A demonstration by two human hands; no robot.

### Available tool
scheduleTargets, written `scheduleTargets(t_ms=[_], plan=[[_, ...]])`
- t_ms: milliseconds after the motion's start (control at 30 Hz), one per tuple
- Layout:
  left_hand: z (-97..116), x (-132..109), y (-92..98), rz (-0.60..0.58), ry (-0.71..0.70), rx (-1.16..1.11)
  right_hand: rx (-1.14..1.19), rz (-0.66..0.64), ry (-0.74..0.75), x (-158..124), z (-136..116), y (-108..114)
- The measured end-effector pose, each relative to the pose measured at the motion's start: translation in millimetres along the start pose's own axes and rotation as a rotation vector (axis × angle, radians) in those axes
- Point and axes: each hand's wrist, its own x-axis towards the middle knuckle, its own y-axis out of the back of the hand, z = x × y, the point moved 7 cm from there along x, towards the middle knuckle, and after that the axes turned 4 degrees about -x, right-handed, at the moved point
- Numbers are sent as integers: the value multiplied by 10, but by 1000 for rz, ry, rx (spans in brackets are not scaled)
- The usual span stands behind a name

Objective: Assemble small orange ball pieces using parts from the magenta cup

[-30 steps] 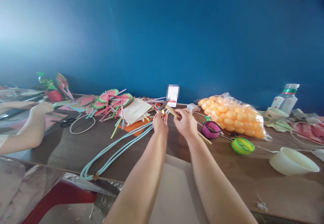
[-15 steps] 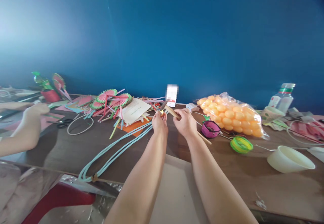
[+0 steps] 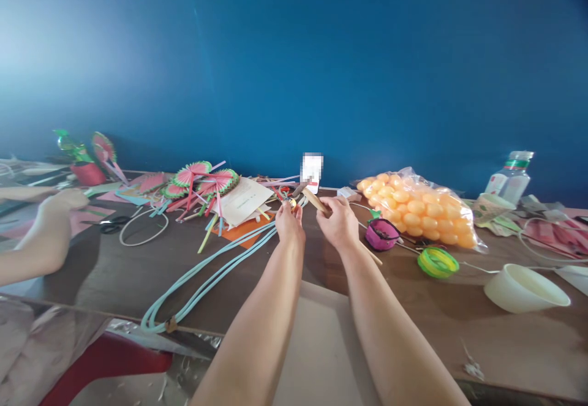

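Observation:
My left hand [image 3: 288, 225] is closed, fingers pinched round a small shiny piece [image 3: 290, 203] with a yellowish glint; I cannot make out its kind. Doubled light-blue tubing [image 3: 215, 272] runs from a bound loop at the table's front edge up to this hand. Just right of it, my right hand [image 3: 339, 221] grips a flat wooden handle [image 3: 316, 202] that points up and left. A dark, blade-like part [image 3: 298, 190] lies between the handle's tip and my left fingers. Behind my right wrist a thin wooden stick [image 3: 373, 254] shows.
A clear bag of orange balls [image 3: 422, 210] stands right of my hands, near a purple pouch [image 3: 382, 234], green-yellow tape rolls [image 3: 438, 263] and a white bowl [image 3: 527, 288]. Left are paper fans [image 3: 193, 174], scissors [image 3: 113, 225] and another person's arm [image 3: 43, 237]. A phone [image 3: 312, 172] leans behind.
My right hand has shifted very slightly to the right with the wooden handle. My left hand stays nearly in place, and the rest looks the same.

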Motion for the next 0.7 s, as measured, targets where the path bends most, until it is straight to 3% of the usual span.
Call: scheduleTargets(t_ms=[400, 600, 700], plan=[[-12, 8, 38, 32, -9, 46, -23, -60, 5, 13, 38, -79], [35, 39, 42, 25, -85, 90, -168, -181, -254, 21, 361, -178], [22, 45, 55, 34, -65, 121, -215, -303, -274, -4, 475, -332]])
